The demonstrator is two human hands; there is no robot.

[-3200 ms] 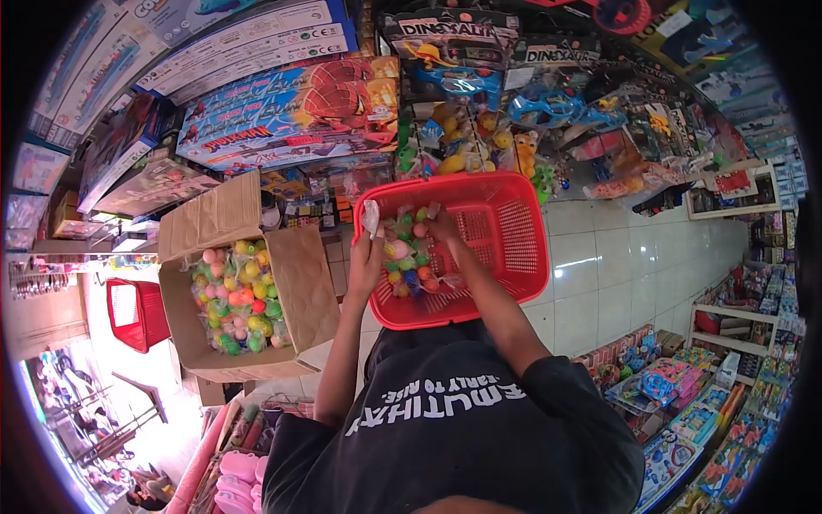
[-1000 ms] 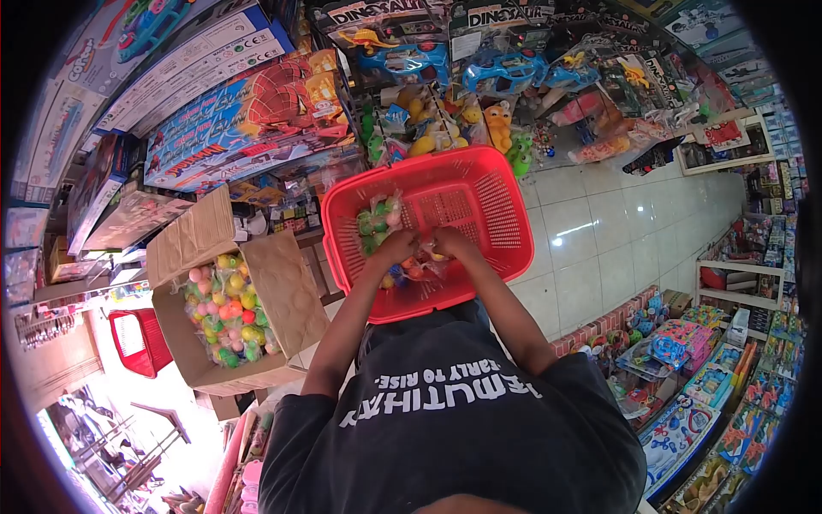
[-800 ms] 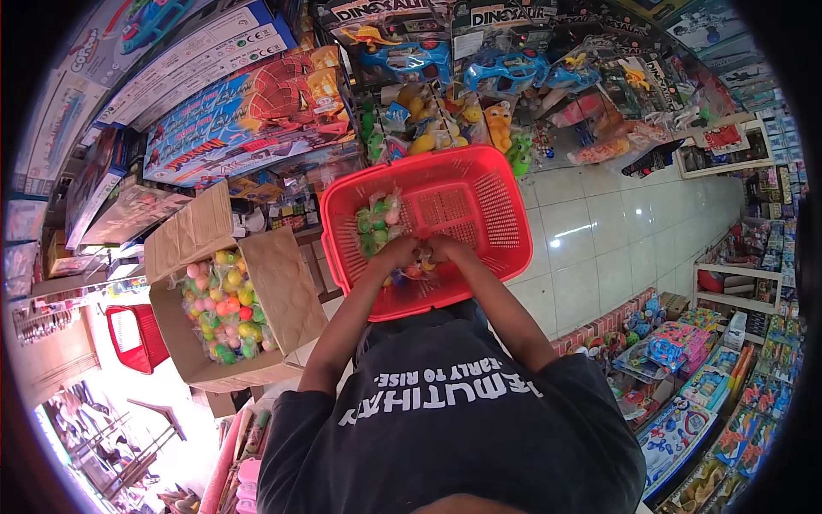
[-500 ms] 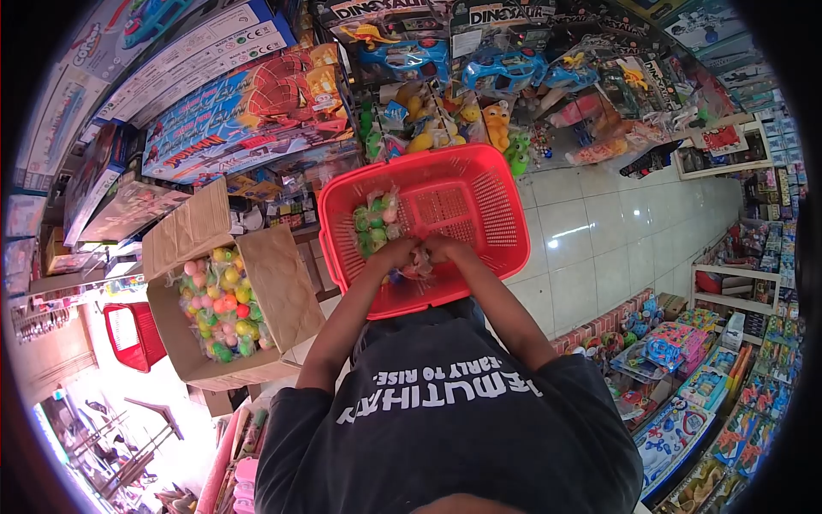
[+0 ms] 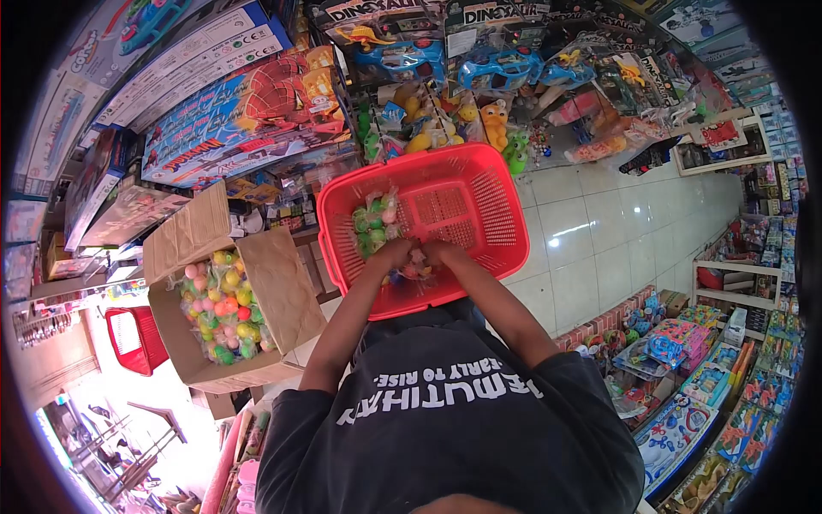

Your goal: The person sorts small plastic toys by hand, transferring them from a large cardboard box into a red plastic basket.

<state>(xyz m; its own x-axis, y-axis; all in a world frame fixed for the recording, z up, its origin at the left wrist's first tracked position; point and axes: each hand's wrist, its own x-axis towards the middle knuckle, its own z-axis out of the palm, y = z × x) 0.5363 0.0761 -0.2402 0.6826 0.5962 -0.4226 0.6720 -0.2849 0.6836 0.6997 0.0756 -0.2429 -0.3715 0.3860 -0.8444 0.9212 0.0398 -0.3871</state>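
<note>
Both hands are inside a red plastic basket with slotted sides. My left hand has its fingers closed on one side of a small clear plastic packet with pinkish and multicoloured contents. Opposite it, my right hand pinches the same packet. The packet's exact contents are too small to make out. Beside my left hand, clear bags of green and pink balls lie against the basket's left wall.
At left stands an open cardboard box full of bagged colourful balls. Toy boxes and packaged dinosaur toys line the far side. Tiled floor stretches right, towards shelves of toys. Another red basket is at far left.
My hands stay at the packet, with only slight finger movement. The view has shifted very slightly; the basket and bagged balls otherwise look the same.
</note>
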